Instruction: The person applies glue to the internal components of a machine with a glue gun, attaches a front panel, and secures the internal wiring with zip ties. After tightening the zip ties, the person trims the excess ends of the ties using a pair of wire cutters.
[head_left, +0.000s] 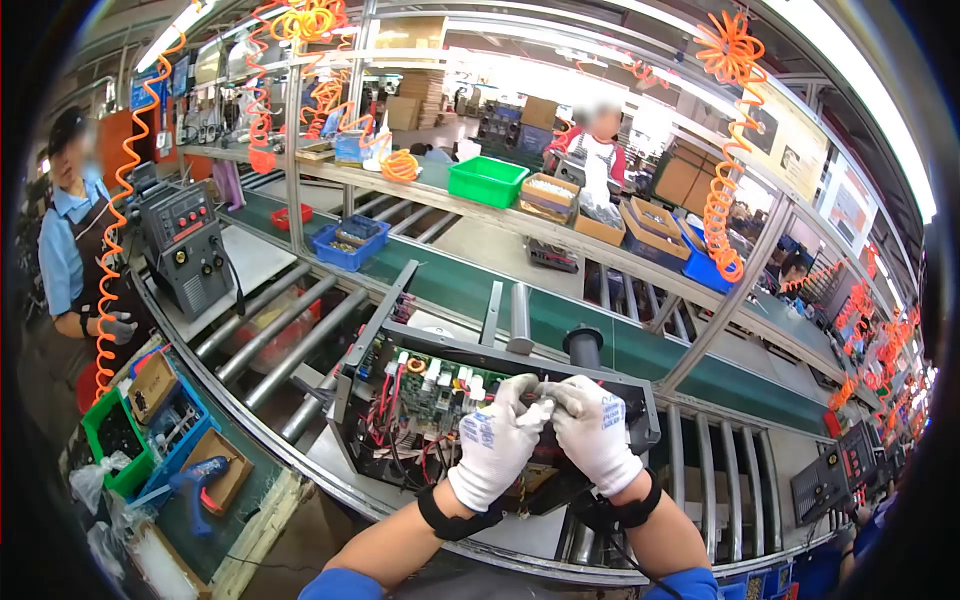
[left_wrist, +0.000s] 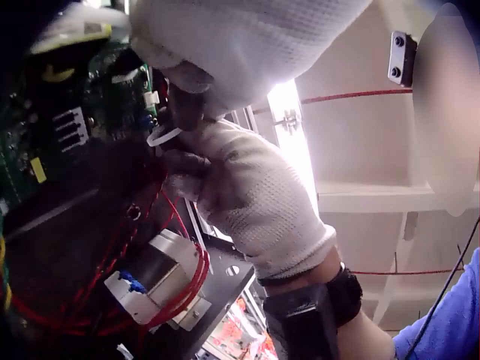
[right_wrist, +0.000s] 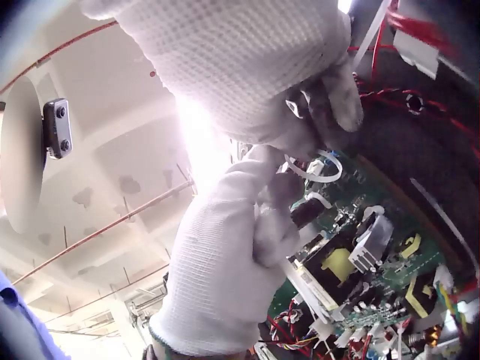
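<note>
While we lean over an open metal chassis [head_left: 342,400] on the conveyor, our two hands, both in white knitted gloves, meet above its right half. Our left hand [head_left: 500,435] and our right hand [head_left: 597,425] come together at the fingertips, fingers curled in and thumbs close, neither one spread. Between them they pinch a thin white loop [right_wrist: 322,177], which looks like a cable tie; we cannot tell which hand has which end. The loop sits right at the fingertips, above the chassis interior, and in the right wrist view part of it bows out in front of a green circuit board [head_left: 445,385]. Red wires [left_wrist: 202,277] run through the chassis near a metal-bracketed part [left_wrist: 154,274]; whether the loop goes around any wire is hidden from us. Metal rollers [head_left: 708,490] show to the right, and a blue power drill [head_left: 197,490] lies on the surface to our left, well apart from our hands

We judge the step in hand to be threading or closing the tie. The next move seems to call for steadying its head with one hand and drawing the tail through with the other, clear of the board
</note>
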